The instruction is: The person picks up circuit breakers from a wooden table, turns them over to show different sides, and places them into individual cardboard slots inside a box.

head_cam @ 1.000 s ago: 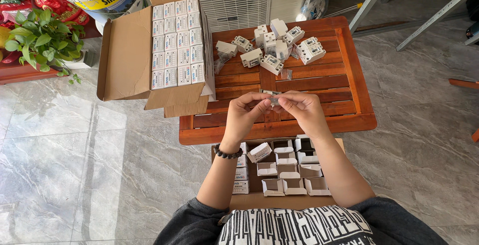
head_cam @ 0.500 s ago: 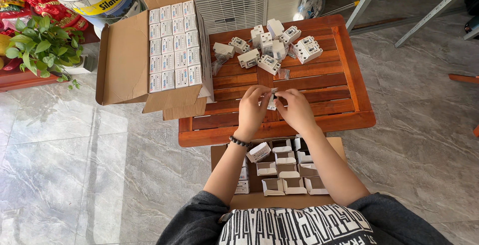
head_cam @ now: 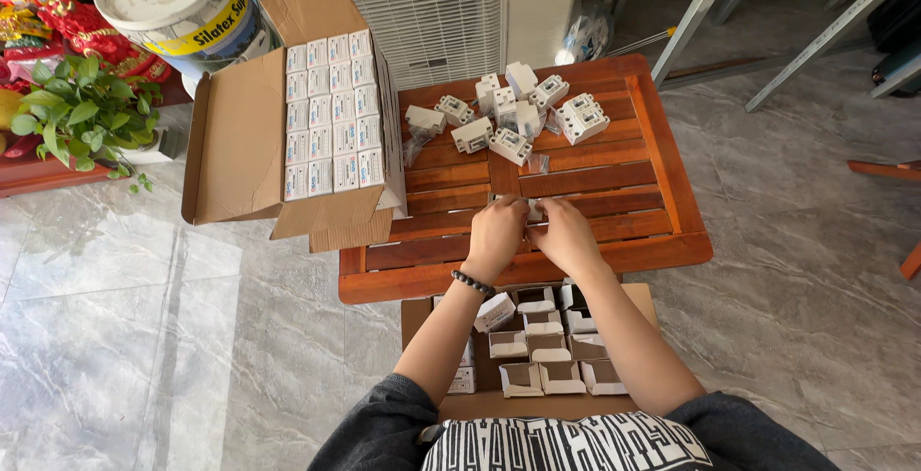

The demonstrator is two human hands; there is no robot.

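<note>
1. Both hands meet over the worktop (head_cam: 614,183) at 6 o'clock of its slats: the left hand (head_cam: 497,233) and right hand (head_cam: 566,233) pinch a small clear-wrapped part (head_cam: 533,208) between the fingertips.
2. The step in hand looks like unwrapping or fitting that part; the next move likely calls for a firm pinch from each side and a pull apart.
3. A pile of white devices (head_cam: 513,116) lies at 12 o'clock; a carton (head_cam: 288,135) of packed boxes stands at 10 o'clock; a tray of open boxes (head_cam: 542,351) sits below the wrists.
4. The part is mostly hidden by the fingers; its kind is unclear.
</note>
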